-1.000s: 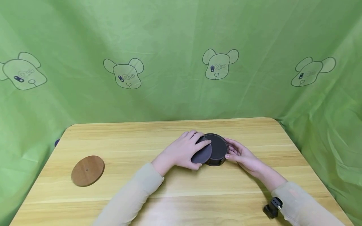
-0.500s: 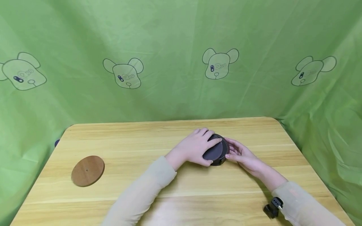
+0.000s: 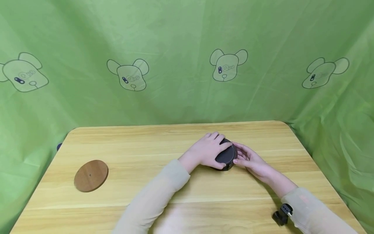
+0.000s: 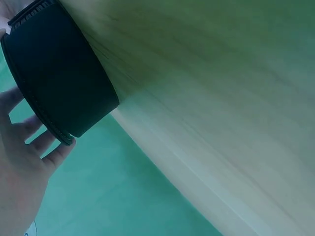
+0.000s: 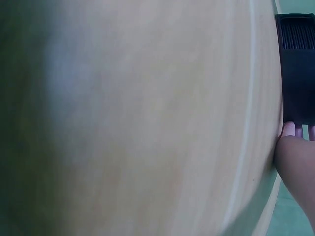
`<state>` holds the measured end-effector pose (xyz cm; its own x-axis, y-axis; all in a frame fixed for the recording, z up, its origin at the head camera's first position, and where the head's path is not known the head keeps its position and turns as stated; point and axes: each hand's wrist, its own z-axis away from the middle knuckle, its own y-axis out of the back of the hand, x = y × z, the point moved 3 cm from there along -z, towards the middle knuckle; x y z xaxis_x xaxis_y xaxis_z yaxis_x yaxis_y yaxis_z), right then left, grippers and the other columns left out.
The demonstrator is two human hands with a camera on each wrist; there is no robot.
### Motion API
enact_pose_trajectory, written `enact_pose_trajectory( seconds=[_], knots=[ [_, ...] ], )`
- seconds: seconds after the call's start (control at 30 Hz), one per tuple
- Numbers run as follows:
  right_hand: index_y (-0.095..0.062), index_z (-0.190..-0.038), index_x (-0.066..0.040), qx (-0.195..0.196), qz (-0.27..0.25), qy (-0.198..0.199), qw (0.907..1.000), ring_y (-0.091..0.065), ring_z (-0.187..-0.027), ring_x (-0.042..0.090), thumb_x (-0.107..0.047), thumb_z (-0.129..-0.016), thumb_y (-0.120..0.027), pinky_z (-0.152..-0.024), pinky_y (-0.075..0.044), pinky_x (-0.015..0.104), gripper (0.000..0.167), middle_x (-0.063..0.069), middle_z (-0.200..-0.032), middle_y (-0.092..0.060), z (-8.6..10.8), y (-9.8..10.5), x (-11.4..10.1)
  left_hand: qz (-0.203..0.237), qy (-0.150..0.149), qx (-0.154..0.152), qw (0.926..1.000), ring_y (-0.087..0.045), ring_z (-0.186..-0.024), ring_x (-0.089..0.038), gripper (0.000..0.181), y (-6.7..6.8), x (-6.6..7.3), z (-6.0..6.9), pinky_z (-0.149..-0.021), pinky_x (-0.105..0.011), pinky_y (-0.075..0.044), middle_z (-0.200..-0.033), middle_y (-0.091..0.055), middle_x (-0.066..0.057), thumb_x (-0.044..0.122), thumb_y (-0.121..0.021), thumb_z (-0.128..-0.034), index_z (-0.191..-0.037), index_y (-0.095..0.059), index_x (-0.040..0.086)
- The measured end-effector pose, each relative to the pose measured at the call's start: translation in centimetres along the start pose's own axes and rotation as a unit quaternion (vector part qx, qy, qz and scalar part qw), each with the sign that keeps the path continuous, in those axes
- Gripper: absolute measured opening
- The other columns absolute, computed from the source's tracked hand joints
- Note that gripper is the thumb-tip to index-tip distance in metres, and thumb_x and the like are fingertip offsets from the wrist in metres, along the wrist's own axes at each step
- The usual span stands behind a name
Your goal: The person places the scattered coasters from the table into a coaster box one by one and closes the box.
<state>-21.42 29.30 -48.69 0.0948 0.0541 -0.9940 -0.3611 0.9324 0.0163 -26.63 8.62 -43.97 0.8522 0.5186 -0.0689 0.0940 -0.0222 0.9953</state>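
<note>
A round black coaster holder (image 3: 229, 168) with stitched edging stands right of centre on the table. My left hand (image 3: 206, 150) lies over its top from the left, fingers and thumb spread around the rim of a dark round coaster (image 3: 226, 155) at the top. My right hand (image 3: 252, 162) grips the holder's right side, thumb in front and fingers behind. In the left wrist view my left hand (image 4: 19, 167) reaches the top edge of the holder (image 4: 59, 73). The right wrist view shows ribbed layers in an opening of the holder (image 5: 298, 83), above my right hand (image 5: 298, 152).
A brown wooden disc (image 3: 91, 175) with a small dark centre mark lies at the left of the wooden table (image 3: 140, 139). Green cloth (image 3: 181, 97) hangs behind and at both sides. A small black device (image 3: 281, 214) sits by the right sleeve.
My left hand has moved right with the coaster, from overlapping the holder's left edge to lying over its top. The right hand and the holder have stayed in place.
</note>
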Motion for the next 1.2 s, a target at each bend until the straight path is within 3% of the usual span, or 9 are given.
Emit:
enact_pose_trajectory(
  seconds=[0.23, 0.57, 1.2],
  knots=[
    [-0.013, -0.166, 0.009, -0.002, 0.003, 0.001, 1.0000, -0.059, -0.126, -0.006, 0.003, -0.101, -0.063, -0.106, -0.049, 0.012, 0.083, -0.013, -0.141, -0.051, -0.16, 0.06, 0.27, 0.006, 0.006, -0.014, 0.9999, -0.046, -0.139, -0.021, 0.083, -0.33, 0.04, -0.53, -0.118, -0.039, -0.041, -0.150, -0.051, -0.002, 0.071, -0.062, -0.0903, -0.160, -0.047, 0.028],
    [-0.011, -0.166, 0.008, 0.000, 0.004, -0.006, 1.0000, -0.057, -0.126, -0.008, 0.002, -0.101, -0.064, -0.106, -0.047, 0.011, 0.084, -0.009, -0.144, -0.048, -0.13, 0.05, 0.06, 0.005, 0.012, -0.013, 0.9998, -0.045, -0.141, -0.021, 0.082, -0.52, 0.20, -0.76, -0.120, -0.039, -0.040, -0.151, -0.051, -0.002, 0.072, -0.060, -0.0913, -0.160, -0.046, 0.029],
    [-0.011, -0.167, 0.007, -0.003, 0.010, -0.015, 0.9998, -0.057, -0.127, -0.009, 0.001, -0.101, -0.064, -0.106, -0.047, 0.011, 0.084, -0.015, -0.142, -0.050, -0.22, 0.32, 0.16, 0.015, 0.026, -0.008, 0.9995, -0.044, -0.143, -0.019, 0.082, -0.98, 0.41, -0.57, -0.120, -0.039, -0.038, -0.154, -0.049, 0.000, 0.078, -0.054, -0.0942, -0.160, -0.044, 0.031]
  ],
)
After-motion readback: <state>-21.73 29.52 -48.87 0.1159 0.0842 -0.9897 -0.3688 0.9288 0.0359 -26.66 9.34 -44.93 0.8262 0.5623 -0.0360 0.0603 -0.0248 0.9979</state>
